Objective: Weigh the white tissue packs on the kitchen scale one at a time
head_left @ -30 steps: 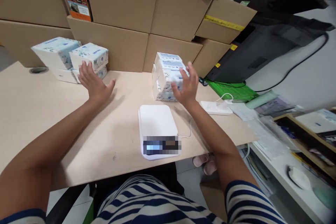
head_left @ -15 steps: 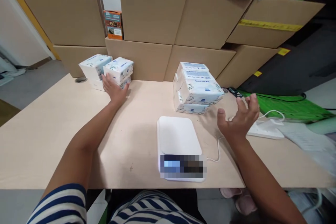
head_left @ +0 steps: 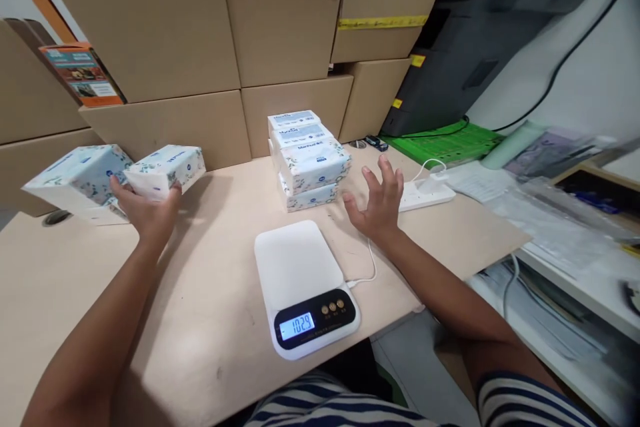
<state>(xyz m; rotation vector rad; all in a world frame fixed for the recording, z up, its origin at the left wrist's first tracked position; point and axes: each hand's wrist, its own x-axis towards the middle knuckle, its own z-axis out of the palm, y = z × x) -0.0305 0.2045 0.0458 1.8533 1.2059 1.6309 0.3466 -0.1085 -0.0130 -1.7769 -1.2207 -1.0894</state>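
Note:
My left hand [head_left: 150, 210] is closed around a tissue pack [head_left: 167, 163], white with a blue-green leaf print, at the left of the table. Just beside it stand more tissue packs [head_left: 83, 177], one on top of another; my fingers partly cover the lower one. On the right, my right hand [head_left: 377, 203] hangs in the air, fingers spread, holding nothing. It is nearest to a stack of several tissue packs [head_left: 315, 163] at the middle back. In front of that stack lies a white digital scale [head_left: 295, 260] with a bare plate; its lit display shows 102.9.
Cardboard boxes [head_left: 165, 40] form a wall behind the table, with a small orange-and-teal box [head_left: 85, 73] among them. A white power strip [head_left: 430, 197], a green tray [head_left: 445, 143] and a dark grey machine [head_left: 450, 73] are at the right. A cable runs from the scale.
My view has turned to the right. My left hand, earlier against the side of the tissue packs, now grips one, which has shifted toward me. My right hand stays spread near the middle stack.

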